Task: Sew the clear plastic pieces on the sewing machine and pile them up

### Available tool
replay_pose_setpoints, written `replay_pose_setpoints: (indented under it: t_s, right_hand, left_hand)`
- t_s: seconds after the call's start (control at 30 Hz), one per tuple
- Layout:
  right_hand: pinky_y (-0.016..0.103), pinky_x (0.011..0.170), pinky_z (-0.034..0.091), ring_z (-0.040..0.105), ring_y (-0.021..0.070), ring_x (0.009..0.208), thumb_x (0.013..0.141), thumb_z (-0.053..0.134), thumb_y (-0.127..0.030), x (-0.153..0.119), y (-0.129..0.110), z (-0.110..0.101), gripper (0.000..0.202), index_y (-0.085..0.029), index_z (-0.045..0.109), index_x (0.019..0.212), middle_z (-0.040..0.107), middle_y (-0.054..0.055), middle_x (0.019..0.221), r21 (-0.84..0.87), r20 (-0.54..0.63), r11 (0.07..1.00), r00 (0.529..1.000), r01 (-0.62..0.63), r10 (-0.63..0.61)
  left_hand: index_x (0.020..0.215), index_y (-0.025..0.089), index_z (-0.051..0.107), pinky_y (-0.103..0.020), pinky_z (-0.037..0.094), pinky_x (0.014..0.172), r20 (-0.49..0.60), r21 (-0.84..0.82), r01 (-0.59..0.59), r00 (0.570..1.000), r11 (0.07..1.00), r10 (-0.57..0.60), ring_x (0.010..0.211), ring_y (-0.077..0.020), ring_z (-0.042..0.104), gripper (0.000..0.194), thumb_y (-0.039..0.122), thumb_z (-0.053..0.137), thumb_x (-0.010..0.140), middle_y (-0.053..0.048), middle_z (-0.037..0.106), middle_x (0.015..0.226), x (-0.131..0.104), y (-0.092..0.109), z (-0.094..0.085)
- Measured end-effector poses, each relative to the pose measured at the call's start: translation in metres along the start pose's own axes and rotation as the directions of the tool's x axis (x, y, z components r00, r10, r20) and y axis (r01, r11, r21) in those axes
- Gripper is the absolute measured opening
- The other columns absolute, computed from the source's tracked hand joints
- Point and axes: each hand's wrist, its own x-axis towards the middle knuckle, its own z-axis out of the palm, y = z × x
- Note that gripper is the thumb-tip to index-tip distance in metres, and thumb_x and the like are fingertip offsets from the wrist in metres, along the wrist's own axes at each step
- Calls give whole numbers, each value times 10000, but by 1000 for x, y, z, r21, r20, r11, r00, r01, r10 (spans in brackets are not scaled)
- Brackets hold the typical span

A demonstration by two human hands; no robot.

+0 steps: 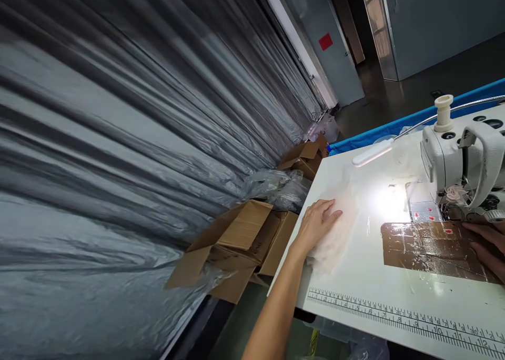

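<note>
My left hand rests near the table's left side, on a piece of sheer pale pink fabric. Its fingers are stretched out and the thumb stands apart. At the right edge of the view, my right hand is partly cut off; its visible fingers are extended over a brown taped panel beside the sewing machine's needle area. The white sewing machine stands at the right, with a small pale fabric rosette at its head. Whether anything lies under the right fingertips is hidden.
A lit lamp on a flexible metal neck shines on the white table, which has a printed ruler along its front edge. Open cardboard boxes and clear plastic bags lie left of it, before a grey curtain.
</note>
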Motion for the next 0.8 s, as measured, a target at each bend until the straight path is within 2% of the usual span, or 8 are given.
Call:
replay_pose_setpoints:
  t_s: [0.17,0.33,0.47,0.57,0.63,0.7,0.73,0.8]
  right_hand:
    - [340,632,581,668,237,799,955,374,-488,2,0,1,434,-299,625,1254,633,117,1066,-8,-31,996,996,83,-83]
    - [333,629,580,662,217,774,971,330,-511,5,-9,-3,452,-282,650,1192,625,108,1064,-13,-67,997,995,80,-80]
    - [369,733,585,649,211,797,980,314,-488,5,-13,-7,441,-281,635,1202,612,101,1100,-34,-88,990,986,139,-142]
    - [394,798,571,641,222,837,984,325,-460,6,-16,-11,421,-277,636,1200,602,110,1121,-47,-39,990,990,134,-136]
    - [392,814,567,638,221,839,987,328,-427,8,-20,-17,412,-263,650,1186,606,124,1102,-29,27,994,994,106,-105]
    - [403,792,574,641,239,860,983,297,-423,12,-26,-24,452,-235,667,1161,622,141,1063,22,61,996,994,88,-89]
    - [415,776,579,641,256,885,978,274,-432,13,-30,-28,483,-219,675,1144,629,150,1049,48,66,995,994,87,-90]
    - [440,780,580,633,282,947,976,240,-445,16,-37,-35,526,-193,678,1121,632,162,1062,76,90,994,992,85,-91]
  left_hand:
    - [1142,184,686,-344,512,842,-45,40,78,996,996,-76,892,-215,647,362,362,647,830,-82,682,1067,20,-1,5]
    - [739,201,737,-293,508,728,-23,36,116,993,993,-115,716,-181,638,77,265,696,747,-33,696,797,36,-1,7]
    - [726,196,716,-273,499,748,-65,-13,78,995,997,-79,796,-172,646,183,302,603,824,-42,707,895,31,8,0]
    - [739,183,692,-247,493,697,-71,-86,24,997,996,-30,842,-166,644,283,364,528,884,-50,708,994,20,25,-5]
    - [755,178,682,-250,498,668,-31,-207,-29,999,978,23,825,-169,647,326,405,504,907,-54,716,964,10,43,-3]
    - [760,177,681,-279,525,722,39,-357,-86,994,930,106,853,-183,659,337,420,507,915,-61,727,939,-1,63,3]
    - [759,180,685,-296,537,760,86,-414,-112,983,903,162,878,-191,668,336,420,513,918,-66,733,948,-6,74,7]
    - [840,195,712,-329,547,839,215,-496,-163,929,853,302,963,-201,675,304,400,509,935,-72,731,1047,-14,92,16]
